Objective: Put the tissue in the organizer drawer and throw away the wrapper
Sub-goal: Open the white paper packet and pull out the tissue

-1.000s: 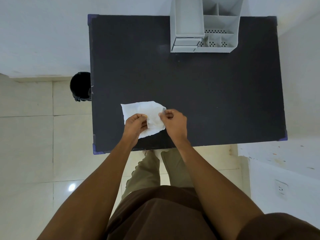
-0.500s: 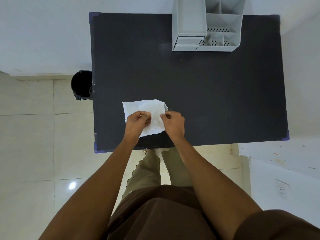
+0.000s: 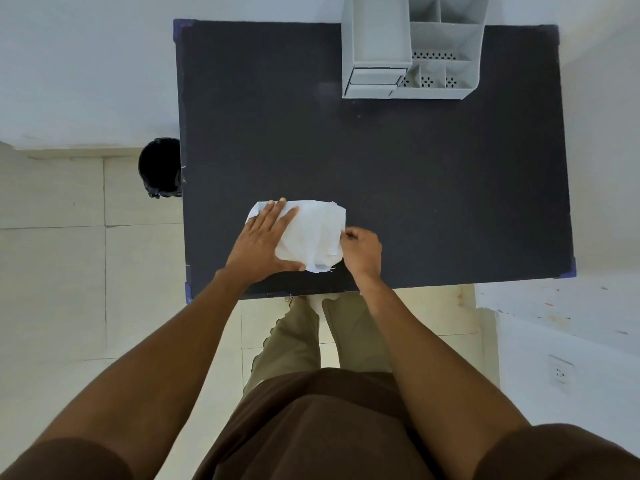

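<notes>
A white tissue (image 3: 313,233) lies unfolded near the front edge of the black table (image 3: 415,185). My left hand (image 3: 263,239) rests flat on its left half with fingers spread, pressing it down. My right hand (image 3: 362,251) pinches the tissue's right edge between thumb and fingers. The grey organizer (image 3: 412,50) stands at the table's far edge; its small drawer (image 3: 375,79) at the lower left front is closed. I cannot make out a separate wrapper.
A black waste bin (image 3: 159,166) stands on the tiled floor against the table's left side. White walls close in behind and to the right of the table. My legs are under the front edge.
My left hand went from pinching the tissue to lying flat on its left half. The right hand shifted to the right edge, and the tissue now lies spread wider.
</notes>
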